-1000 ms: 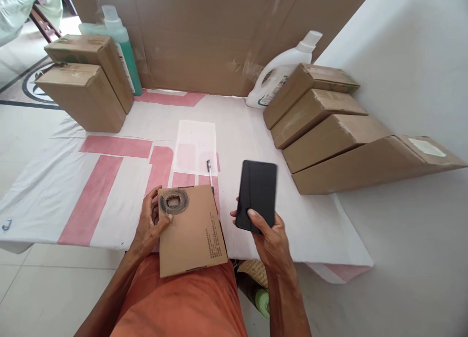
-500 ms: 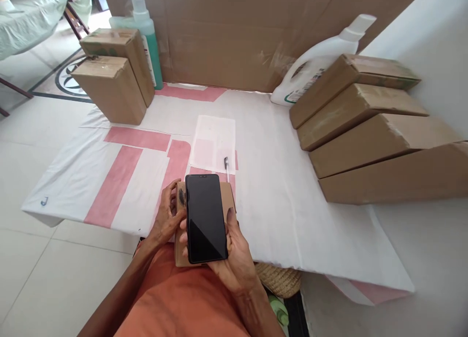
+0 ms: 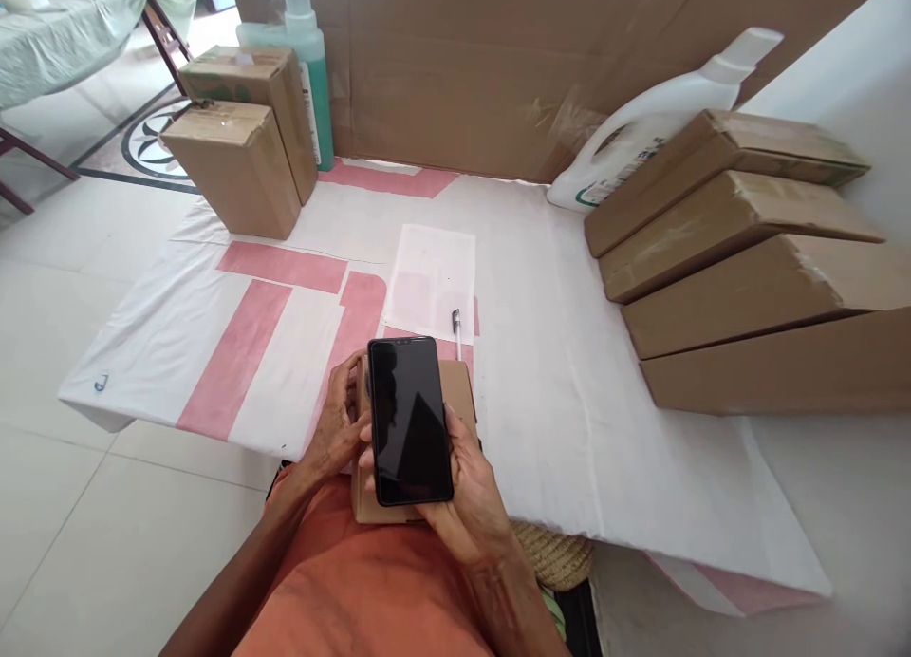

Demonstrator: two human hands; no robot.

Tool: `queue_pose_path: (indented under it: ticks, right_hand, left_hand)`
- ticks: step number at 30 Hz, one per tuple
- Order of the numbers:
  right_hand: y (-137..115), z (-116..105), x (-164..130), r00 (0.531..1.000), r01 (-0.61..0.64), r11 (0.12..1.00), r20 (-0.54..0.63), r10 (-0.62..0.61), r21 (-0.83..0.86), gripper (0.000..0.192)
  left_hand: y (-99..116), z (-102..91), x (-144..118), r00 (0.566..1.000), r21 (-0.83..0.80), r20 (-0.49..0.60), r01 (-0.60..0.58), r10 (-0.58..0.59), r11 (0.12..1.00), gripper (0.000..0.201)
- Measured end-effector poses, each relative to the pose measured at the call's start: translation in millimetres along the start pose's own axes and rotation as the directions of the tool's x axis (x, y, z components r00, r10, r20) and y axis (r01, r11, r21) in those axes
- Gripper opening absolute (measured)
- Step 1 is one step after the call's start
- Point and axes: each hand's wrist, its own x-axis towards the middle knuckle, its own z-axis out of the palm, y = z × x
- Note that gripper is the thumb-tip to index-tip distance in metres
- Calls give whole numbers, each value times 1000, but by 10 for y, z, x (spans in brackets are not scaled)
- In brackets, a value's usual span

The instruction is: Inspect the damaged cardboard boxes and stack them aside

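A black smartphone [image 3: 411,420] with a dark screen lies in my right hand [image 3: 475,505], whose fingers wrap round its back and sides. Under the phone, at the table's front edge, is a small brown cardboard box [image 3: 457,385], mostly covered by phone and hands. My left hand [image 3: 337,434] grips the box along its left side, its thumb bent over the top. Just beyond the box lies a pen [image 3: 457,330], partly on a sheet of white paper [image 3: 431,270].
Cardboard boxes [image 3: 232,168] and a green bottle [image 3: 320,97] stand at the back left. On the right, several boxes [image 3: 712,296] lean in a row before a white jug [image 3: 641,116]. A cardboard panel [image 3: 455,68] closes off the back of the white-and-red covered table [image 3: 548,372].
The camera view has shifted slightly, so the table and boxes appear farther right. My right thumb lies lower along the phone's edge. Both hands keep their holds.
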Motion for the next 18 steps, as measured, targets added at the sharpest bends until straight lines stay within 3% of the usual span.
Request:
queue_pose_path:
  ticks: [4,7,10,13,18]
  right_hand:
    - [-197,-92,-125,993,99,993,-54,-103,-66,50]
    - [-390,-265,-229,964,190,974,-163,-209,-121,53]
    - [-550,-554,-286,886,279,931,-311,-344,-236,58]
    - [-664,-877,-278,778,263,858,-429,-459,-441,66]
    - [-798,-1262,-161,625,207,738,-494,-605,-642,60]
  left_hand:
    - [-8,-28,23,998,-32,63,11,-9,999,89]
    - [-2,-42,24,997,-26,72,37,-35,999,92]
    - [1,-48,30,997,-15,65,41,-40,999,94]
    - [15,-52,41,997,-4,64,43,-43,999,97]
    - [62,-57,44,996,30,60,65,-66,997,100]
